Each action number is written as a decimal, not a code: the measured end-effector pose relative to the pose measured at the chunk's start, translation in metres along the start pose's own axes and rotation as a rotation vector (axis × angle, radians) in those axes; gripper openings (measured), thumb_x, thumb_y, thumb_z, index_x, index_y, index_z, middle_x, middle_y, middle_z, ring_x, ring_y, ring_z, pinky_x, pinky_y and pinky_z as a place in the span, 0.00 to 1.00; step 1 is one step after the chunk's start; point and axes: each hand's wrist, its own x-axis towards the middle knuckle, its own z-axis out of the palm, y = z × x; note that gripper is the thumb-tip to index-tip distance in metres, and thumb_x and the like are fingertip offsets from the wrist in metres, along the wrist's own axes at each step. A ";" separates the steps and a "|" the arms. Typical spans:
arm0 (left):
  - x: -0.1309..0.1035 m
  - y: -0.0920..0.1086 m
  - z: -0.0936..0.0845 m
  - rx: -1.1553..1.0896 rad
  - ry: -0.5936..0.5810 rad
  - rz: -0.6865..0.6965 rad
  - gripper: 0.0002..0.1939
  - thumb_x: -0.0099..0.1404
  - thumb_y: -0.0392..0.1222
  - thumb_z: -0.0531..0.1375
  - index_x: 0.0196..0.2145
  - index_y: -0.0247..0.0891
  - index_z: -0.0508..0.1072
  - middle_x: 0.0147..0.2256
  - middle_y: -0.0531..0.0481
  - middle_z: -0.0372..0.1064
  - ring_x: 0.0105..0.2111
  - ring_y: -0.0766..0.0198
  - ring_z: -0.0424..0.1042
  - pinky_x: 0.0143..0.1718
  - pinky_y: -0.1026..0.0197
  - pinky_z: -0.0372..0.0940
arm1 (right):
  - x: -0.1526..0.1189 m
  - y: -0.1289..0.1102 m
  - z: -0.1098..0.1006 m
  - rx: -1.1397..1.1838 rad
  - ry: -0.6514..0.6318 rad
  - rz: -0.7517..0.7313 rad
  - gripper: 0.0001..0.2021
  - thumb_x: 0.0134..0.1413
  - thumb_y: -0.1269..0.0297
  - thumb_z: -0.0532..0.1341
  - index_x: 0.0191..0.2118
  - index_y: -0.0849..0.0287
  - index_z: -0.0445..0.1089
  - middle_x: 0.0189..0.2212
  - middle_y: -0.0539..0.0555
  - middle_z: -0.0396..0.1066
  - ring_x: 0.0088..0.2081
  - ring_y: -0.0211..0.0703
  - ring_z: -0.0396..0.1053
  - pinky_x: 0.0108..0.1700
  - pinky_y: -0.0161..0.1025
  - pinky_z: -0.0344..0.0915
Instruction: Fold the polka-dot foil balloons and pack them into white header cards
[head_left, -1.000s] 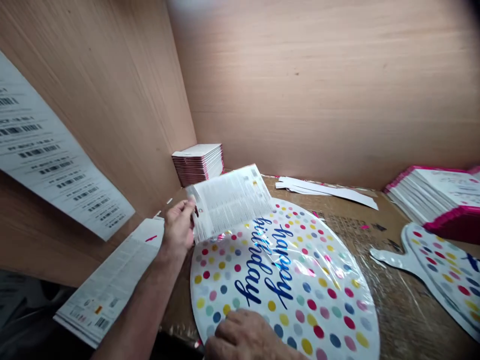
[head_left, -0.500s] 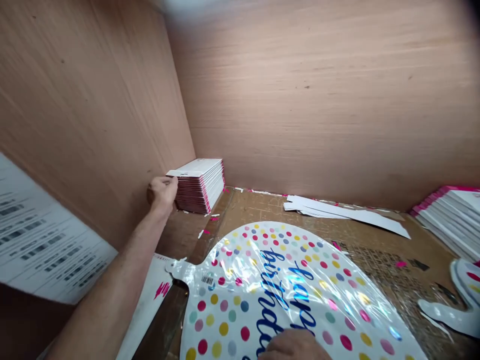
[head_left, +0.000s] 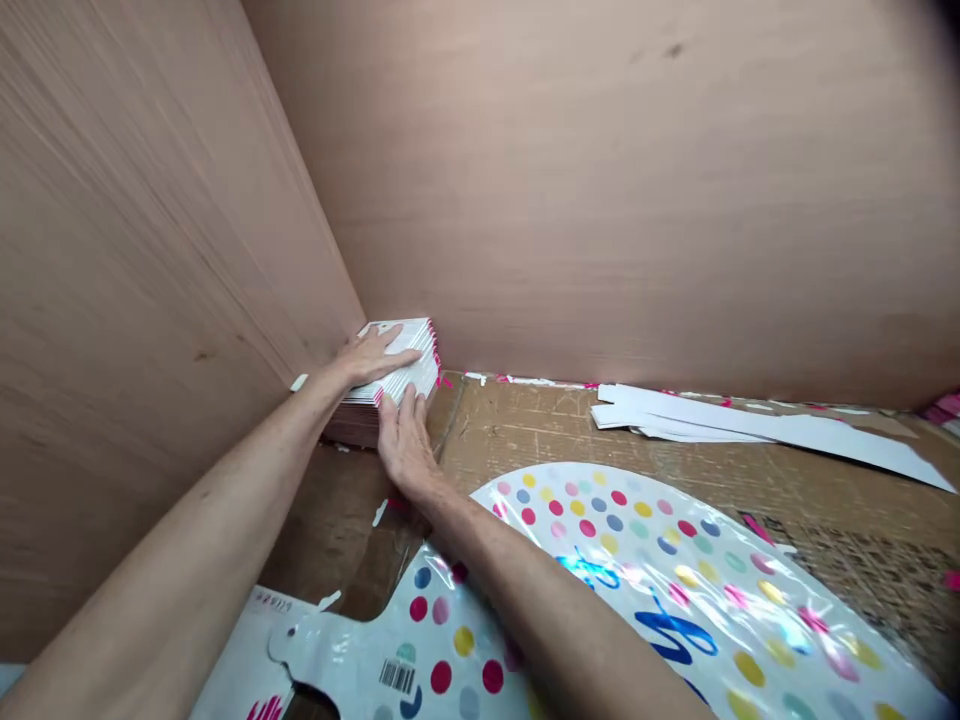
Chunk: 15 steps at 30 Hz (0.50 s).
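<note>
A stack of white cards with pink edges point(head_left: 426, 372) stands in the corner between two wooden walls. My left hand point(head_left: 369, 357) lies on top of it, fingers spread. Against the stack's front right side rests my right hand point(head_left: 405, 435), fingers stretched upward and slightly apart. Below my right forearm lies a flat white foil balloon with coloured dots point(head_left: 675, 560) and blue lettering, its neck pointing left.
White paper strips point(head_left: 750, 425) lie along the back wall point(head_left: 600, 200). A white sheet with pink print point(head_left: 232, 660) lies at the lower left. Brown cardboard point(head_left: 517, 420) covers the surface, with small pink and white scraps. A pink-edged item point(head_left: 946, 408) shows at the far right.
My left hand has moved from the stack's left edge onto its top. My right hand has come from the balloon to the stack's side. The view has shifted left.
</note>
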 end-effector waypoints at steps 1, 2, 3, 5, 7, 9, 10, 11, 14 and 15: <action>-0.002 0.002 0.009 -0.011 -0.030 -0.010 0.43 0.65 0.68 0.48 0.70 0.41 0.50 0.69 0.35 0.45 0.66 0.39 0.50 0.62 0.43 0.50 | 0.001 -0.001 0.004 0.009 -0.013 0.006 0.32 0.73 0.55 0.35 0.70 0.78 0.41 0.69 0.71 0.45 0.69 0.55 0.47 0.64 0.51 0.57; -0.005 0.005 0.016 -0.016 -0.039 -0.019 0.43 0.65 0.68 0.48 0.70 0.44 0.47 0.70 0.36 0.41 0.67 0.37 0.48 0.62 0.41 0.50 | 0.001 -0.001 0.007 0.006 -0.022 0.005 0.32 0.73 0.57 0.34 0.69 0.80 0.39 0.69 0.72 0.43 0.70 0.55 0.45 0.64 0.51 0.55; -0.007 0.008 0.022 -0.017 -0.028 -0.023 0.43 0.65 0.69 0.48 0.70 0.46 0.46 0.70 0.37 0.40 0.67 0.34 0.46 0.61 0.38 0.49 | 0.001 0.001 0.007 -0.004 -0.031 0.001 0.31 0.73 0.59 0.34 0.69 0.82 0.38 0.69 0.72 0.42 0.70 0.55 0.43 0.65 0.50 0.54; -0.009 0.011 0.028 -0.010 0.020 -0.023 0.42 0.64 0.69 0.49 0.70 0.49 0.47 0.70 0.37 0.41 0.66 0.30 0.47 0.60 0.35 0.50 | 0.004 0.005 0.004 -0.027 -0.048 -0.011 0.31 0.73 0.60 0.35 0.68 0.84 0.39 0.69 0.74 0.42 0.70 0.54 0.43 0.65 0.49 0.54; -0.009 0.010 0.031 -0.017 -0.008 -0.038 0.41 0.65 0.68 0.49 0.70 0.49 0.48 0.70 0.37 0.41 0.65 0.31 0.49 0.59 0.35 0.50 | 0.006 0.008 -0.003 -0.053 -0.070 -0.034 0.30 0.73 0.59 0.38 0.67 0.85 0.43 0.67 0.74 0.49 0.68 0.53 0.49 0.63 0.47 0.57; -0.008 0.009 0.027 -0.031 -0.106 -0.059 0.41 0.65 0.68 0.48 0.70 0.46 0.49 0.70 0.36 0.42 0.66 0.33 0.49 0.60 0.37 0.50 | 0.004 0.009 -0.016 -0.080 -0.090 -0.081 0.30 0.73 0.57 0.40 0.64 0.82 0.53 0.62 0.71 0.60 0.63 0.50 0.60 0.59 0.44 0.63; -0.009 0.010 0.023 -0.039 -0.138 -0.061 0.42 0.65 0.68 0.48 0.69 0.43 0.51 0.69 0.35 0.45 0.66 0.34 0.50 0.60 0.38 0.50 | -0.002 0.009 -0.024 -0.092 -0.091 -0.120 0.28 0.73 0.56 0.42 0.61 0.78 0.58 0.59 0.69 0.66 0.59 0.48 0.65 0.56 0.42 0.65; -0.012 0.012 0.015 -0.044 -0.145 -0.056 0.43 0.65 0.69 0.49 0.69 0.40 0.52 0.68 0.33 0.48 0.65 0.34 0.51 0.60 0.39 0.50 | -0.011 0.011 -0.034 -0.103 -0.086 -0.165 0.25 0.72 0.56 0.44 0.59 0.74 0.62 0.55 0.66 0.69 0.56 0.46 0.69 0.54 0.40 0.66; -0.045 0.031 -0.012 -0.061 0.026 -0.024 0.43 0.66 0.67 0.49 0.68 0.32 0.52 0.65 0.31 0.54 0.65 0.37 0.51 0.62 0.40 0.48 | -0.058 0.036 -0.071 -0.135 -0.051 -0.331 0.17 0.67 0.60 0.54 0.57 0.62 0.64 0.55 0.59 0.69 0.54 0.43 0.68 0.56 0.37 0.64; -0.066 0.039 -0.019 -0.082 0.119 -0.005 0.40 0.68 0.63 0.48 0.67 0.31 0.53 0.64 0.32 0.56 0.65 0.39 0.52 0.62 0.42 0.48 | -0.078 0.052 -0.085 -0.148 -0.032 -0.385 0.18 0.66 0.60 0.55 0.58 0.59 0.64 0.58 0.58 0.66 0.58 0.44 0.65 0.58 0.39 0.62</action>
